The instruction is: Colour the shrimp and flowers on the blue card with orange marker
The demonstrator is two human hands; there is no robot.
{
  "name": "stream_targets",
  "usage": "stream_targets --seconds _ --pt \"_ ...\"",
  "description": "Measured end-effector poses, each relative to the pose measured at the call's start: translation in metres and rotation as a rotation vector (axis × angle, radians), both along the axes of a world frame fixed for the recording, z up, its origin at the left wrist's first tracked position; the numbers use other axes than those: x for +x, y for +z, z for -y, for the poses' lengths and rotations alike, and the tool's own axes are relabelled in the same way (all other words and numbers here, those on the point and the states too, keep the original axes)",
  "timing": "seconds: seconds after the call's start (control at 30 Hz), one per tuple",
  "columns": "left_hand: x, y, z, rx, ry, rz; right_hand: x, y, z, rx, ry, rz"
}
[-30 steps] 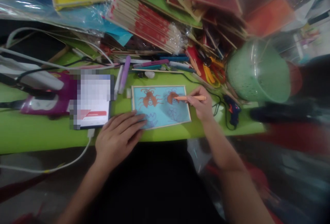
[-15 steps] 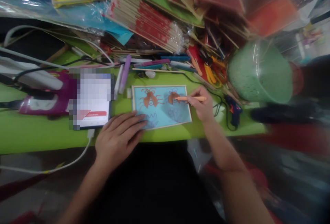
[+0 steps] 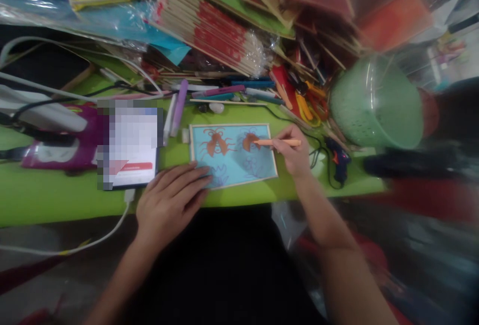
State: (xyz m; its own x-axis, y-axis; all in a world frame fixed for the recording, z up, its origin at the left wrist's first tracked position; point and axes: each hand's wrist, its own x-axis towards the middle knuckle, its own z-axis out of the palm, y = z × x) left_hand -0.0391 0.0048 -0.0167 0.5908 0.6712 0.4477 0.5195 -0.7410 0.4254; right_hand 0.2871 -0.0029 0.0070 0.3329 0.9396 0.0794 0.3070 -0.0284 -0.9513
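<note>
A blue board with a pale wooden frame (image 3: 234, 154) lies on the green tabletop (image 3: 239, 196). Two orange-brown beetle drawings mark its upper half, and purple flower outlines show below them. My right hand (image 3: 294, 153) pinches an orange marker (image 3: 280, 142), its tip on the right beetle (image 3: 251, 141). My left hand (image 3: 170, 198) lies flat with fingers stretched out, fingertips over the board's lower left corner. Just left of that hand is a phone or tablet (image 3: 136, 135) with a lit, partly blurred screen.
A purple power strip (image 3: 56, 150) with plugs and cables is at the left. Markers (image 3: 180, 108), orange-handled pliers (image 3: 305, 105) and wrapped red-and-white sticks (image 3: 213, 26) crowd the back. On the right are a green basket (image 3: 377, 105) and a glue gun (image 3: 339, 163) with its cord.
The view has shifted slightly. Both hands keep nearly the same places, and the marker tip stays on the right beetle.
</note>
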Motion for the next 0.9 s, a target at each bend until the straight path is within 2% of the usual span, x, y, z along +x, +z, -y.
stream_targets --seconds 0.4,0.63,0.9 --pt "-0.0009 -0.0018 0.0003 -0.024 -0.008 0.004 0.0019 -0.0031 -0.0001 0.005 0.005 0.001" --pt "0.0015 -0.003 -0.0014 0.043 0.0 0.017 -0.0039 0.0026 -0.0015 -0.002 0.005 -0.028" --pt "0.0012 -0.0012 -0.0023 0.06 -0.01 0.013 0.0001 -0.0012 -0.0005 0.011 -0.002 -0.01"
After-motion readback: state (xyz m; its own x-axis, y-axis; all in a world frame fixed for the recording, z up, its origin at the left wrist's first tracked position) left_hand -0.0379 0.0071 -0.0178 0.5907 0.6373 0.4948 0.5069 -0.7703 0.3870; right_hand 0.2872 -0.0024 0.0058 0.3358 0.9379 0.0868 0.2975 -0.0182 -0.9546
